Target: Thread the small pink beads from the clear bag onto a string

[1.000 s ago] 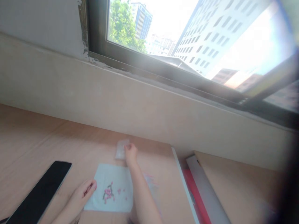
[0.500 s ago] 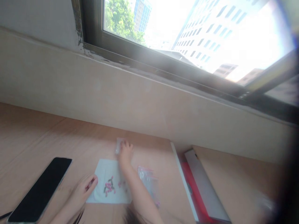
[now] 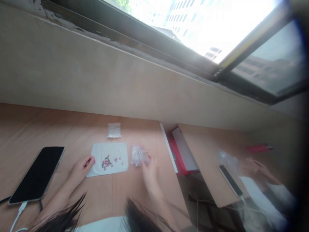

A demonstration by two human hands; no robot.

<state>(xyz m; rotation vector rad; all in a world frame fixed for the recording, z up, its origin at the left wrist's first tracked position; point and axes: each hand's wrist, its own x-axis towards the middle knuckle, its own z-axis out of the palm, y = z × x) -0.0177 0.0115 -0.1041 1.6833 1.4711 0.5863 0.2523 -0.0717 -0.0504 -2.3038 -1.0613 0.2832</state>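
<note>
My left hand (image 3: 83,166) rests at the left edge of a white sheet (image 3: 96,167), its fingers curled closed; what lies inside them is hidden. Small pink beads (image 3: 106,163) and a few dark, thin pieces are heaped on the sheet, with several loose beads (image 3: 116,159) to their right. To the right of the sheet, my right hand (image 3: 151,169) has its thumb and fingers closed on the near right edge of some clear zip bags (image 3: 137,154). Another small zip bag (image 3: 114,130), with whitish contents, lies beyond the sheet.
A black phone (image 3: 37,174) with a white cable lies on the left. Past the table's right edge are a red and grey object (image 3: 184,153) and a second table (image 3: 205,167), where a co-worker's hands (image 3: 253,167) are beside another phone (image 3: 230,180). The wall (image 3: 96,80) bounds the back.
My right hand has left the small bag at the back and come nearer, over to the clear bags on the right. My left hand stays by the sheet. The view has swung right and down.
</note>
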